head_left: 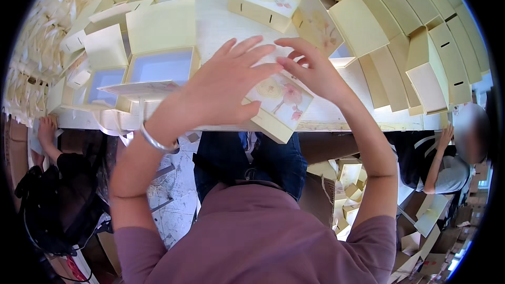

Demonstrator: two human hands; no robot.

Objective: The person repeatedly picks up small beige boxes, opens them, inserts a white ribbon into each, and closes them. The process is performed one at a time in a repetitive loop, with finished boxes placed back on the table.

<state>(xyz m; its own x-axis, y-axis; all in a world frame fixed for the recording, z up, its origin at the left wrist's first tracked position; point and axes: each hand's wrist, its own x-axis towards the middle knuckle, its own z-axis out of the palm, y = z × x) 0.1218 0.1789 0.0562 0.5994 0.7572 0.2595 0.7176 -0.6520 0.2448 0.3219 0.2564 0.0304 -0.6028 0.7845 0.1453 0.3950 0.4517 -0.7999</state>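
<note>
A cream gift box point(285, 102) with a pink and yellow floral lid lies closed and turned at an angle at the table's near edge, one corner jutting over it. My left hand point(223, 81) is above the box's left side, palm down with its fingers spread and nothing seen in them. Over the box's far end is my right hand point(311, 68), its fingers bent, with a gap between thumb and forefinger. I see nothing held there. The two hands' fingertips come close to each other. Both hands cover part of the lid, and whether either touches it is hard to see.
Open cream boxes with pale lilac insides point(160, 67) stand on the left. Another floral box point(263, 2) lies farther back, and stacked cream boxes point(397, 0) fill the right. White ribbons point(58, 0) hang at far left. People sit at both sides; a carton of boxes point(347, 189) is below.
</note>
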